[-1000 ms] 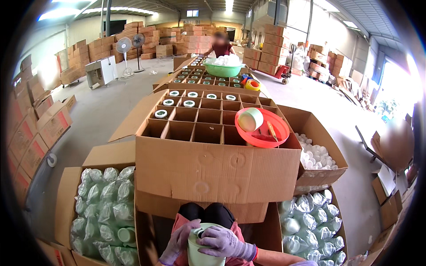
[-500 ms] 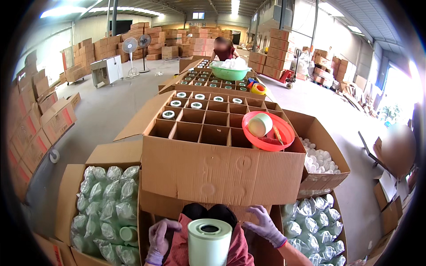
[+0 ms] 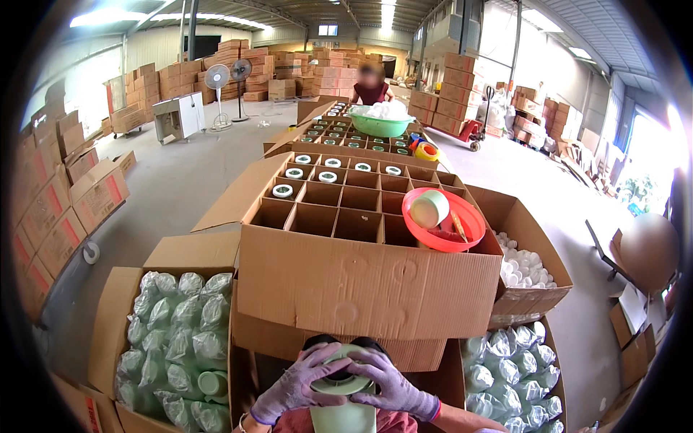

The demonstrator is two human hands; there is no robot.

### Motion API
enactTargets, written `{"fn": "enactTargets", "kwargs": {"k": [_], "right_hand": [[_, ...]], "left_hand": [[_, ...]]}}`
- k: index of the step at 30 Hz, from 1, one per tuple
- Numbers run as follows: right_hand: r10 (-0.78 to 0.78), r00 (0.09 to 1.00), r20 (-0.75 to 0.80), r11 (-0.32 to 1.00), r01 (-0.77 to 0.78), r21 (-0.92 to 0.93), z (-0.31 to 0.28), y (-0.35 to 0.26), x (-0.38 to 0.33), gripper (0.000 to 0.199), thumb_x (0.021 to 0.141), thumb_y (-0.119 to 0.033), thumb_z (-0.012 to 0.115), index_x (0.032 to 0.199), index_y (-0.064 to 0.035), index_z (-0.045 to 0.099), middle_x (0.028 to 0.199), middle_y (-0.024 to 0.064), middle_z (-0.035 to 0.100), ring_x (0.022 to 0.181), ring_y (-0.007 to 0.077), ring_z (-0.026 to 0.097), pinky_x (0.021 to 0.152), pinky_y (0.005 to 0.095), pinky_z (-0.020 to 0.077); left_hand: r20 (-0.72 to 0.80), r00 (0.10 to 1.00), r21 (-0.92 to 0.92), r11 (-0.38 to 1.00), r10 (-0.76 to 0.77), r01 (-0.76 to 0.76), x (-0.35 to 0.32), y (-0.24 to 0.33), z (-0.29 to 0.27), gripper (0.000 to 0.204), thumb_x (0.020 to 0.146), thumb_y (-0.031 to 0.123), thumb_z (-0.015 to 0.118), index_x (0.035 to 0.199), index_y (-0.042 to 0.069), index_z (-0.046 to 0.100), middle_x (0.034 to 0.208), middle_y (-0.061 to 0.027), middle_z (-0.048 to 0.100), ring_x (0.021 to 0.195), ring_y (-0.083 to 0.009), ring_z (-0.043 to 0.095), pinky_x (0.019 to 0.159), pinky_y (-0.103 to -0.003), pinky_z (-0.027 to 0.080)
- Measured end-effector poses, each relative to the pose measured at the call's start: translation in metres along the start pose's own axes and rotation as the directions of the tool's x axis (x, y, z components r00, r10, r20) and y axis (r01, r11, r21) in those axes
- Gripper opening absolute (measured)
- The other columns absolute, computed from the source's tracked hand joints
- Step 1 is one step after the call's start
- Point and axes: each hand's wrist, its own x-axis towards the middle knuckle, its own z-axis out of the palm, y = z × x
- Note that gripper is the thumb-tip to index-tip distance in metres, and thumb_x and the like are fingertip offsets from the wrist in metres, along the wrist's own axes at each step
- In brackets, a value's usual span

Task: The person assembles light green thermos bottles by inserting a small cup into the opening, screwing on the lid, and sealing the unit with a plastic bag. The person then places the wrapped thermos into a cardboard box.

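A pale green cylindrical canister stands upright over the person's lap, in front of the divided carton. The gloved left hand and gloved right hand both have their grip closed on its rimmed top, one from either side. Seven of the carton's compartments hold white-rimmed jars, grouped toward its far left. On its near right corner sits a red basin containing a pale green cup and a yellow-handled tool. Just beside it, an open carton holds white caps. The left carton and lower right carton are packed with green canisters in clear bags. Farther off, a green bowl is heaped with white pieces.
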Motion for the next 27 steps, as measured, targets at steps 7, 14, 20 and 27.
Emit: {"fn": "enactTargets", "kwargs": {"k": [7, 14, 20, 27], "right_hand": [[-0.261, 0.938, -0.227, 0.962, 0.233, -0.141, -0.011, -0.011, 0.064, 0.067, 0.078, -0.017, 0.080, 0.138, -0.0138, 0.050, 0.149, 0.0321, 0.028, 0.136, 0.0504, 0.035, 0.111, 0.0505, 0.0369], [0.133, 0.969, -0.207, 0.989, -0.116, 0.091, -0.024, -0.027, 0.102, 0.055, 0.084, -0.008, 0.069, 0.134, 0.0028, 0.050, 0.128, 0.0240, 0.052, 0.112, 0.0391, 0.060, 0.096, 0.0392, 0.0505], [-0.174, 0.972, -0.160, 0.978, 0.151, -0.147, -0.018, -0.030, 0.117, 0.072, 0.080, -0.011, 0.077, 0.141, 0.0048, 0.042, 0.140, 0.0288, 0.042, 0.121, 0.0452, 0.054, 0.101, 0.0447, 0.0481], [0.322, 0.947, 0.009, 0.720, -0.251, 0.647, -0.002, 0.002, 0.111, 0.043, 0.099, -0.027, 0.057, 0.133, -0.0003, 0.053, 0.113, 0.0143, 0.068, 0.100, 0.0224, 0.067, 0.083, 0.0324, 0.0543]], "left_hand": [[-0.091, 0.887, -0.958, 0.282, -0.452, 0.046, 0.028, 0.019, -0.001, 0.050, 0.098, 0.037, 0.054, 0.134, 0.002, 0.053, 0.132, -0.0162, 0.058, 0.120, -0.0274, 0.058, 0.099, -0.040, 0.048], [-0.403, 0.830, -0.499, 0.853, -0.385, 0.153, 0.023, 0.004, 0.016, 0.071, 0.101, 0.055, 0.038, 0.146, 0.000, 0.039, 0.143, -0.0163, 0.048, 0.130, -0.0257, 0.048, 0.107, -0.039, 0.040], [-0.348, 0.829, -0.843, 0.532, -0.438, -0.073, 0.032, 0.004, 0.013, 0.072, 0.100, 0.052, 0.042, 0.147, -0.002, 0.036, 0.149, -0.0221, 0.038, 0.133, -0.0346, 0.044, 0.108, -0.043, 0.038], [-0.436, 0.837, 0.476, 0.874, 0.332, -0.098, 0.041, 0.002, 0.002, 0.058, 0.085, 0.054, 0.066, 0.133, 0.025, 0.056, 0.144, -0.0159, 0.045, 0.131, -0.0477, 0.038, 0.105, -0.057, 0.037]]}}
